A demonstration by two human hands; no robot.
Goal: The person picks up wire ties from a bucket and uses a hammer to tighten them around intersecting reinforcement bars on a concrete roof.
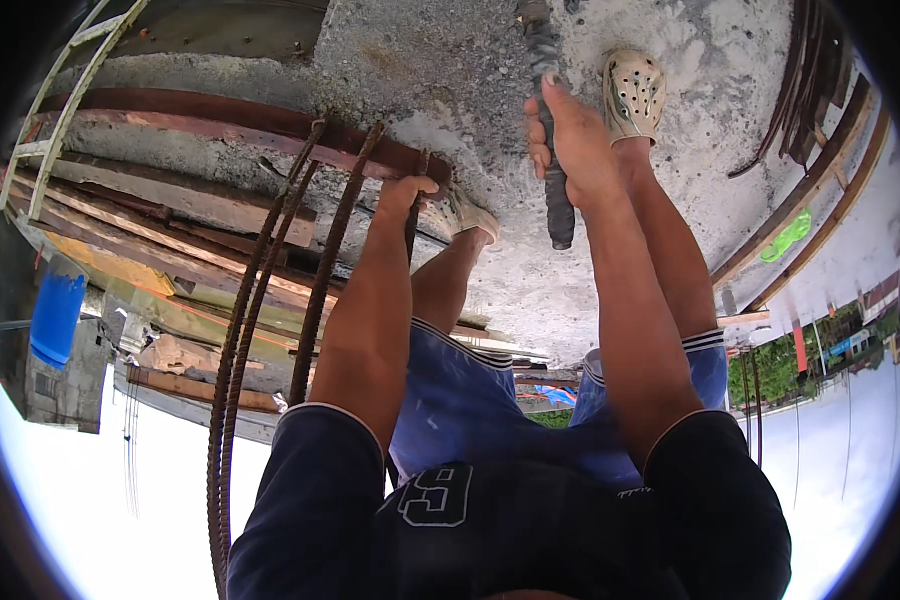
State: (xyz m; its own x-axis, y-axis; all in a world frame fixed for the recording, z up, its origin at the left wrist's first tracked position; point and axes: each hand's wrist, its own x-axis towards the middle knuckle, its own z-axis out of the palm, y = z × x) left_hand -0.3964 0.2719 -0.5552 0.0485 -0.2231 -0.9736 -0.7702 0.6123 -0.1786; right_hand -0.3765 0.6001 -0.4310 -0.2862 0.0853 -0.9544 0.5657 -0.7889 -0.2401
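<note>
My left hand [406, 192] is closed around an upright ribbed steel bar [411, 236] beside the end of a reddish-brown beam [240, 122]. The bar shows above and below the fist, and my thumb lies near the beam's end. My right hand [582, 145] grips a long tool with a dark, tape-wrapped handle [561, 218], held over the rough concrete [510, 290]. The tool's far end is cut off by the upper edge, so its kind cannot be made out. Several more ribbed steel bars [335, 250] rise to the left of my left forearm.
My feet, in beige clogs [634, 95], stand on the concrete. Planks [200, 200] and a pale ladder [65, 110] lie to the left, near a blue container [58, 315]. At right are dark bars [795, 90], long timbers [820, 190] and a bright green item [788, 236].
</note>
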